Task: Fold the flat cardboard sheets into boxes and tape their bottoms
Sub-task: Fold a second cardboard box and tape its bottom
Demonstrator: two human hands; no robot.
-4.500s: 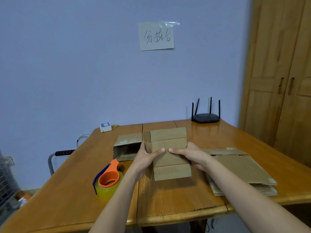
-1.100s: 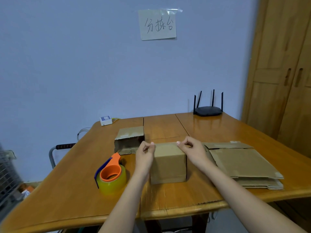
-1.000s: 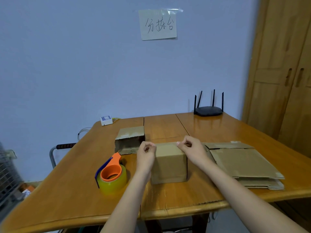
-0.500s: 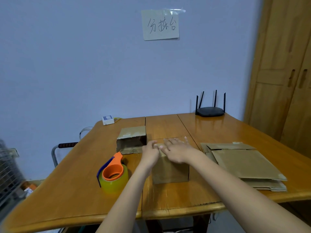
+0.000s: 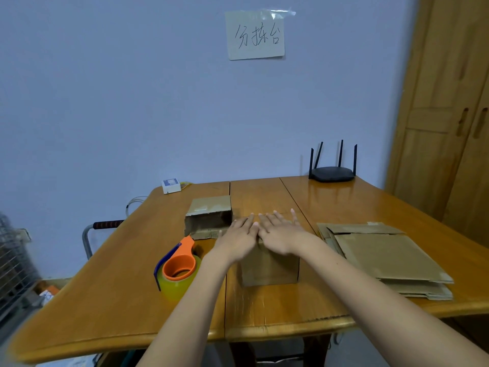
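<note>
A small brown cardboard box [image 5: 270, 268] stands on the wooden table [image 5: 264, 308] in front of me. My left hand [image 5: 238, 239] and my right hand [image 5: 280, 234] lie flat side by side on its top, fingers straight, pressing the flaps down. An orange tape dispenser with a yellowish roll [image 5: 178, 271] sits to the left of the box. A stack of flat cardboard sheets [image 5: 383, 258] lies to the right. Another folded box [image 5: 209, 217] lies on its side behind my left hand, its opening facing me.
A black router with several antennas [image 5: 332, 173] stands at the table's back right. A small white device [image 5: 171, 186] sits at the back left edge. A wooden wardrobe [image 5: 449, 115] stands to the right. A paper sign [image 5: 255, 34] is taped on the blue wall.
My hands went from pinching the box's top flaps at both sides to lying flat together on the closed top. The box stayed in place.
</note>
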